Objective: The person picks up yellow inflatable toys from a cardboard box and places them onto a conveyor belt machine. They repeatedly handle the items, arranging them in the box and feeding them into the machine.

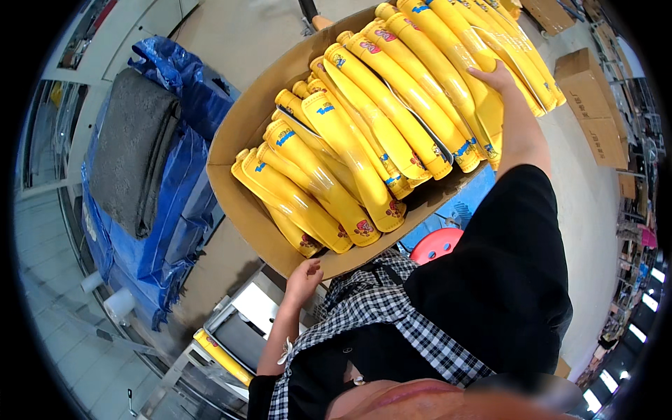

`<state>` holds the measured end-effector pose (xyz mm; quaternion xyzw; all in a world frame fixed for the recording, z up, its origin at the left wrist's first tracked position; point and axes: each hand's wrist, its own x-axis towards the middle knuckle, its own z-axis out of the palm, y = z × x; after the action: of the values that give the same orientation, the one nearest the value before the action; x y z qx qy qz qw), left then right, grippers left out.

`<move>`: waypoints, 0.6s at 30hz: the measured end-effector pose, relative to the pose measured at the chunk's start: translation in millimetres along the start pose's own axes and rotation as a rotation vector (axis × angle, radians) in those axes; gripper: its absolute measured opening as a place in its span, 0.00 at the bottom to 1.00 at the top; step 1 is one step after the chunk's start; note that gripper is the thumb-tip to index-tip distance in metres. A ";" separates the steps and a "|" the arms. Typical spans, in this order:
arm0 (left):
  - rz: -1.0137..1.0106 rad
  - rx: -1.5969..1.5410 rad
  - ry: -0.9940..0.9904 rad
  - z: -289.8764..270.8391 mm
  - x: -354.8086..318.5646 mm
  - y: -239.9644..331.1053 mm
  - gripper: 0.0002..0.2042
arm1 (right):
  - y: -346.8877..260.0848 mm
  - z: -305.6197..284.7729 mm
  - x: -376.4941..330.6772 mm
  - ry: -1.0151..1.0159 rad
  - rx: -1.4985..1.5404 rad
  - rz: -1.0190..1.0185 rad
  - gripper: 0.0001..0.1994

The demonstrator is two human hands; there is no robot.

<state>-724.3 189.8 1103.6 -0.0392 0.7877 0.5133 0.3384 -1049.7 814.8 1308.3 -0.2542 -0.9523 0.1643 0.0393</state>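
Note:
A large open cardboard box [241, 220] in front of me holds a row of long, glossy yellow plastic pieces [353, 150]. They are flat and sleeve-like, with small cartoon prints near their ends, and lie slanted side by side. My right hand [495, 78] reaches across to the right end of the row, its thumb pressed on a bunch of yellow pieces [521, 52]; its other fingers are partly hidden. Low at the box's near left edge, my left hand [305, 280] has its fingers bent against the cardboard.
A grey folded cloth [133, 150] rests on blue tarpaulin bundles [157, 259] to the left. Below stands a metal-framed machine [255, 308] with another yellow piece [222, 355] beside it. A red stool [435, 245] is close to me. Brown cartons [595, 108] stand at right.

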 end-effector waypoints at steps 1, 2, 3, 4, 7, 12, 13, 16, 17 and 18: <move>0.006 -0.007 -0.008 1.4 13.4 0.0 0.20 | 11.9 0.7 3.5 0.007 -0.002 -0.030 0.57; -0.013 -0.016 -0.008 4.8 18.6 -1.1 0.20 | 18.4 13.3 2.3 -0.011 0.000 -0.063 0.56; -0.004 -0.092 -0.012 1.6 28.4 -3.4 0.21 | 1.4 27.0 -18.9 -0.121 0.252 -0.141 0.49; 0.031 -0.164 -0.031 2.1 40.2 4.5 0.22 | 8.4 38.7 -26.8 -0.211 0.329 -0.135 0.45; 0.130 -0.181 -0.047 14.5 85.3 25.8 0.23 | 17.1 92.2 -50.8 -0.288 0.311 -0.332 0.33; -0.015 -0.865 0.102 14.1 155.2 105.5 0.33 | -108.5 204.4 -192.1 -0.385 0.325 -1.241 0.09; -0.111 -1.038 0.089 9.5 161.1 121.7 0.35 | -120.5 212.9 -210.6 -0.708 0.350 -0.970 0.08; -0.242 -0.336 0.441 -8.5 185.7 67.1 0.43 | -131.7 209.5 -172.9 -0.060 0.507 -1.072 0.11; -0.269 -0.395 0.425 -13.7 186.2 39.1 0.50 | -116.5 212.4 -138.2 0.365 0.206 -0.891 0.14; -0.302 -0.458 0.370 -11.7 179.7 26.1 0.50 | -111.6 178.6 -114.8 0.446 0.043 -0.828 0.19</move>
<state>-878.7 243.7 1023.8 -0.3232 0.6852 0.6054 0.2441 -1031.0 614.3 1178.1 0.1186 -0.9383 0.0956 0.3104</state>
